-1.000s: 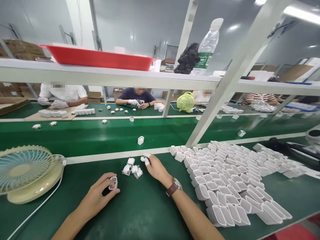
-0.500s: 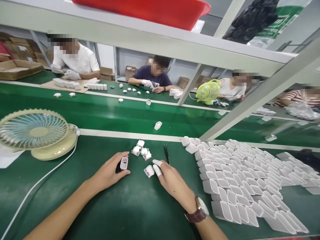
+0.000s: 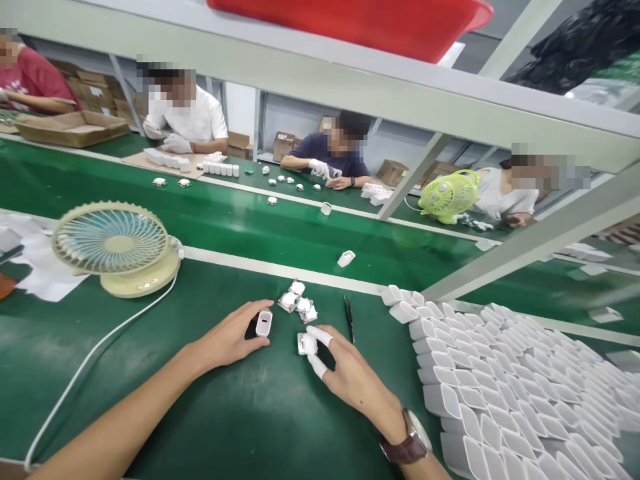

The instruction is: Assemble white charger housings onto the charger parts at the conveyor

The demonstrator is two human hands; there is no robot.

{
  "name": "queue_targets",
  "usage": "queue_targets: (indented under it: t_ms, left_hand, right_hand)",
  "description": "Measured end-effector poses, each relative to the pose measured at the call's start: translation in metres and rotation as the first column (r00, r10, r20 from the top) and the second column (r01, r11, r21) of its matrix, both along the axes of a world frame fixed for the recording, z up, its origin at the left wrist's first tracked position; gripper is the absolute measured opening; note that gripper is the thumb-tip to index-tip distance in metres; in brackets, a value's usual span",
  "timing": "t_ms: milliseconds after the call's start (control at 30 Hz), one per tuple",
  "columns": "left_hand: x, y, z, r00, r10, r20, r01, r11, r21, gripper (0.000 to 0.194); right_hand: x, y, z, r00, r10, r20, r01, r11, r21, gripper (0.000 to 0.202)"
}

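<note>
Between the thumb and fingers of my left hand [image 3: 233, 335] is a small white hollow case [image 3: 264, 324], its open end facing up with a dark slot inside. My right hand [image 3: 350, 367], with white covers on two fingertips and a watch at the wrist, has thumb and finger at the sides of a small white module [image 3: 307, 344] on the green table. Just beyond it lies a little cluster of similar white modules [image 3: 298, 301]. Black tweezers [image 3: 349, 319] rest to the right of the cluster.
Many white cases [image 3: 493, 373] stand in rows at the right. A beige fan [image 3: 120, 243] with a white cable is at the left. One white case [image 3: 346, 259] lies on the green belt [image 3: 240, 230] ahead. Several people sit across it; a red bin [image 3: 350, 23] is overhead.
The view has swung left. My right thumb and finger have come around the near module, which has turned slightly. My left hand keeps the white case.
</note>
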State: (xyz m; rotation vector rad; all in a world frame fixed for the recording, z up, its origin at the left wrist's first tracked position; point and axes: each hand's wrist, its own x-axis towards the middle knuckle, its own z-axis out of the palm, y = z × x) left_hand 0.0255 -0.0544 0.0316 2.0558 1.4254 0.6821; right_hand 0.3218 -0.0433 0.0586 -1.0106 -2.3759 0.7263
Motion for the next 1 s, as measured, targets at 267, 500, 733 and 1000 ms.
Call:
queue_targets:
  t_ms: [267,500,733,1000]
  left_hand:
    - [0.004,-0.004,0.009,0.979,-0.166,0.121,0.165,0.986,0.020,0.048]
    - [-0.014,0.002,0.019,1.000,-0.002,-0.011,0.001,0.995,-0.101,0.056]
    - [-0.006,0.000,0.007,0.993,-0.022,0.113,0.035,0.993,-0.113,0.069]
    - [0.013,0.002,-0.010,0.997,0.036,0.073,-0.036,0.999,0.002,0.046]
  right_hand:
    - [-0.031,0.028,0.009,0.911,0.012,-0.412,-0.082,0.985,-0.153,0.048]
    - [-0.034,0.027,-0.015,0.891,-0.065,-0.449,0.008,0.992,-0.128,0.043]
    - [-0.033,0.023,-0.021,0.891,-0.087,-0.446,0.106,0.994,0.017,0.042]
    - [-0.037,0.014,-0.016,0.937,0.003,-0.351,0.085,0.968,0.235,0.050]
